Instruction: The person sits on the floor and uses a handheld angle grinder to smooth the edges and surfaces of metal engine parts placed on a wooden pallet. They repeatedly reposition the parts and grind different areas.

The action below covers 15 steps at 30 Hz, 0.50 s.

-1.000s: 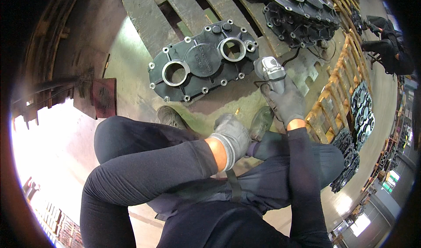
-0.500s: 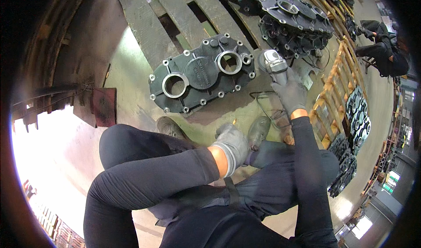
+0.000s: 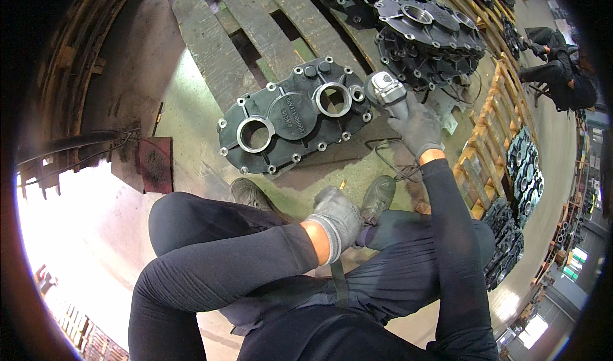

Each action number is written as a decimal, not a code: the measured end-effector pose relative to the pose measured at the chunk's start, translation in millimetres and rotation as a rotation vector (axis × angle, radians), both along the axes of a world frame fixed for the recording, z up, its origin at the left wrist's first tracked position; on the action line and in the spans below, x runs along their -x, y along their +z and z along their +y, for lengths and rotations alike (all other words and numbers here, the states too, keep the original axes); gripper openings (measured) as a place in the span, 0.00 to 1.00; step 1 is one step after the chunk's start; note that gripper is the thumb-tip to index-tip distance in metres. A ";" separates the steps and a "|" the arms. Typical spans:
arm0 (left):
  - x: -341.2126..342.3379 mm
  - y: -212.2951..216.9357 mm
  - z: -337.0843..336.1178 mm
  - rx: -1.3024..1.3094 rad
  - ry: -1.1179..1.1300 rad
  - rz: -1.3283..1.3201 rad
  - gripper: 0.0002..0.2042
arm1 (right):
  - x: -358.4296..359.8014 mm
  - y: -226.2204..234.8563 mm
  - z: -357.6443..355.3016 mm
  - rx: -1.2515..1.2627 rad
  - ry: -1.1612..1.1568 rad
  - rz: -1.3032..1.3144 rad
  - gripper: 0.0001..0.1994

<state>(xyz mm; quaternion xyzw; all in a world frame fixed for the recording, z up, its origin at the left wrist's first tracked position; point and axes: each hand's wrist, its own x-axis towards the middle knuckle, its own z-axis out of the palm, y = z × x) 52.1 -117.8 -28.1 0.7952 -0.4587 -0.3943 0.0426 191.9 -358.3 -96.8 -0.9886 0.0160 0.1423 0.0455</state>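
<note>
My right hand (image 3: 418,130), in a grey glove, is wrapped round an angle grinder (image 3: 388,91). The grinder's head sits at the right end of a dark green cast metal housing cover (image 3: 292,115), next to a small bored boss. Whether its disc touches the cover cannot be made out. The cover lies on the near end of a wooden pallet, with two large machined rings and several bolt holes along its rim. Over my lap, my gloved left hand (image 3: 337,215) is closed around a thin thing with a brass-coloured tip (image 3: 343,185); the rest of it is hidden.
More covers (image 3: 431,32) are stacked at the far right of the pallet (image 3: 246,16). A cable (image 3: 396,163) loops on the floor beside my right shoe (image 3: 379,195). Further right stand a wooden pallet (image 3: 480,128), several more castings (image 3: 523,169) and a seated person (image 3: 555,64).
My right hand has brought the grinder slightly left, closer to the cover's right end. The cover sits a little lower in view. My left hand keeps its hold.
</note>
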 end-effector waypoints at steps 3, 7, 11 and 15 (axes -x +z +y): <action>-3.5 1.1 -2.3 0.020 0.012 0.013 0.10 | 0.2 1.0 -8.3 -0.007 -0.011 -0.013 0.38; -1.2 -1.1 -1.8 0.028 0.024 -0.003 0.10 | -3.1 5.8 -0.6 -0.001 -0.012 0.058 0.37; -0.2 -3.6 -3.0 0.043 0.038 0.002 0.10 | 1.4 -1.3 -5.2 0.011 0.016 0.000 0.37; -2.9 -1.0 -0.1 0.071 0.042 0.006 0.09 | 2.8 -2.2 -3.0 -0.011 0.023 -0.022 0.36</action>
